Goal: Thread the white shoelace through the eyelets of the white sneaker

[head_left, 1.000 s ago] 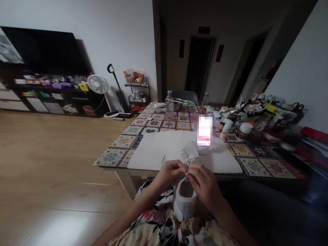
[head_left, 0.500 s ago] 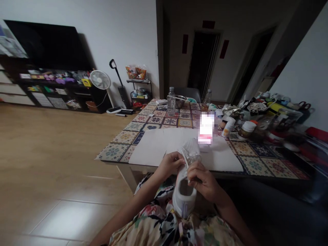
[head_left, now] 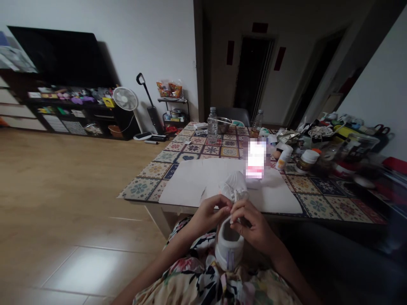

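Observation:
A white sneaker [head_left: 229, 249] lies with its heel on my lap and its toe over the table edge, pointing away from me. My left hand [head_left: 213, 214] is closed in a pinch at the sneaker's throat, on the white shoelace [head_left: 234, 195]. Right beside it, fingertips almost touching, my right hand [head_left: 249, 222] pinches the lace too. My fingers hide the lace ends and most of the tongue. The shoe's opening faces up.
A white sheet [head_left: 187, 182] covers the near part of the patterned tablecloth [head_left: 140, 188]. A lit phone [head_left: 256, 159] stands on it, beyond the shoe. Further off are a clear bottle [head_left: 212, 125], a metal bowl [head_left: 224, 126] and a white-lidded jar [head_left: 308, 161].
My hands have come together over the shoe's throat; the left moved right and slightly down. The lace that stretched up from my left fingers is now mostly hidden.

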{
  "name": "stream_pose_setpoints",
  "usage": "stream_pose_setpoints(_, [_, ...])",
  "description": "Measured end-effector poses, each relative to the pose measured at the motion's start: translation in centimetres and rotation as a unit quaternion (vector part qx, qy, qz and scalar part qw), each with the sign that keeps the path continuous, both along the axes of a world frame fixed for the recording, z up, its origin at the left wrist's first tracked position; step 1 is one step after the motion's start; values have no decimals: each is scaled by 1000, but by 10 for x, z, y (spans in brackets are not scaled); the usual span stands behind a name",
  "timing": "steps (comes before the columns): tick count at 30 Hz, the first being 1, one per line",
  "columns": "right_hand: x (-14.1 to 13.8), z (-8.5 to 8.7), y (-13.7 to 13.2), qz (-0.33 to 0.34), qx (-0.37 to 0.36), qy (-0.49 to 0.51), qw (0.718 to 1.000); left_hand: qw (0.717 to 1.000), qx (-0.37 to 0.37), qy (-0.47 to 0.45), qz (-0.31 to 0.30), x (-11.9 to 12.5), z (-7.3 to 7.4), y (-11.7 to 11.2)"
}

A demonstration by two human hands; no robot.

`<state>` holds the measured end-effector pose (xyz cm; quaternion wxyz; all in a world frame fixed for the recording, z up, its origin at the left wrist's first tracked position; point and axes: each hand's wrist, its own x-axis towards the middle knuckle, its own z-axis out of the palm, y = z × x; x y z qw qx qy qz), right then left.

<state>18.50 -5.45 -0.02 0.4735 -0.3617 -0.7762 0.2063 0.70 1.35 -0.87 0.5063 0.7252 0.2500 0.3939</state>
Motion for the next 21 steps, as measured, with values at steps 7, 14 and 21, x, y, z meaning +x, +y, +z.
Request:
stream_pose_setpoints(7, [8, 2, 0, -73, 15, 2, 997, 998, 35, 6, -50, -8, 8, -10])
stream_pose_setpoints(14, [12, 13, -19, 68, -37, 78, 994, 995, 80, 57, -19, -6, 14, -14])
stream_pose_setpoints(21, [25, 18, -26, 144, -125, 112, 975, 994, 106, 22, -27, -4, 12, -16])
